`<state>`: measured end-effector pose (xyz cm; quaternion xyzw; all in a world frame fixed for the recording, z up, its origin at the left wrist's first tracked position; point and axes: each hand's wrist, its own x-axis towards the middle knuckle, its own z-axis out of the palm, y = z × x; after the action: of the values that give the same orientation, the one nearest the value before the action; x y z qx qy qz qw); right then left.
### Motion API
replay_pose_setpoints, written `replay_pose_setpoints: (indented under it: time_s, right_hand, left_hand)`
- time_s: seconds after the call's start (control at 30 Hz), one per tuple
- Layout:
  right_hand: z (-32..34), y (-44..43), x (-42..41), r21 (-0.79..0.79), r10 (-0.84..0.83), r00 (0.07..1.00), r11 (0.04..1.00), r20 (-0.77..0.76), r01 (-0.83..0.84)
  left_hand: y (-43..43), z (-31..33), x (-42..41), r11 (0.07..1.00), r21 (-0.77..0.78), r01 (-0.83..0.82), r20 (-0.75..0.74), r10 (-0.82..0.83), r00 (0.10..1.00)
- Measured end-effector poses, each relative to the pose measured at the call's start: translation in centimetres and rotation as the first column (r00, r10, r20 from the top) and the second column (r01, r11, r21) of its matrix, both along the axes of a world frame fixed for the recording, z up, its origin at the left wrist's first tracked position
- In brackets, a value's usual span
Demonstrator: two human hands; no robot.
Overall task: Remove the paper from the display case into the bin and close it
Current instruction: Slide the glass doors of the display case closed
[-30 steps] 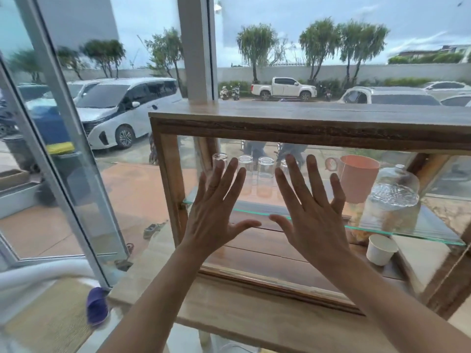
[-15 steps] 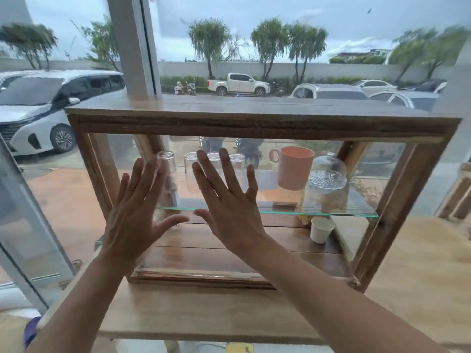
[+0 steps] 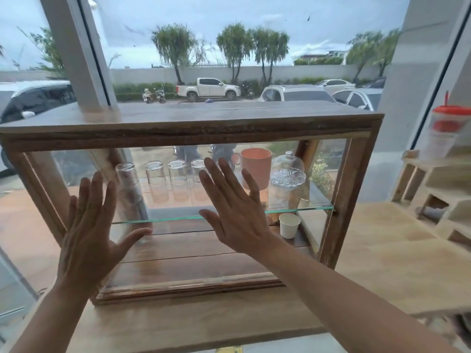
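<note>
The case (image 3: 193, 128) is a long wooden box with glass front panels, standing on a pale wooden counter. A white paper cup (image 3: 289, 225) stands upright on its dark floor, at the right end beneath the glass shelf.

Both hands spread further apart on the display case (image 3: 193, 128) glass: left hand (image 3: 89, 233) now near the left frame, right hand (image 3: 234, 212) mid-pane. View pans right.

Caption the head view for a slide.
Left hand and right hand flat against the wooden display case glass, paper cup inside.
</note>
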<state>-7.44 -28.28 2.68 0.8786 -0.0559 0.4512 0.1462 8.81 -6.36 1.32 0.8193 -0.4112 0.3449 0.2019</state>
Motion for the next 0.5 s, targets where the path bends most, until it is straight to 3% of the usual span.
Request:
replay_pose_setpoints:
  time_s: [0.23,0.5]
  right_hand:
    - [-0.5,-2.3,-1.3,-0.063,-0.077,0.997,0.995,0.007,0.078]
    - [-0.6,-4.3,-3.2,-0.116,-0.140,0.990,0.984,-0.012,0.137]
  left_hand:
    - [-0.2,-0.1,0.3,0.999,-0.029,0.016,0.083,-0.014,0.996]
    - [-0.4,-0.3,0.1,1.000,-0.018,-0.002,0.028,0.002,1.000]
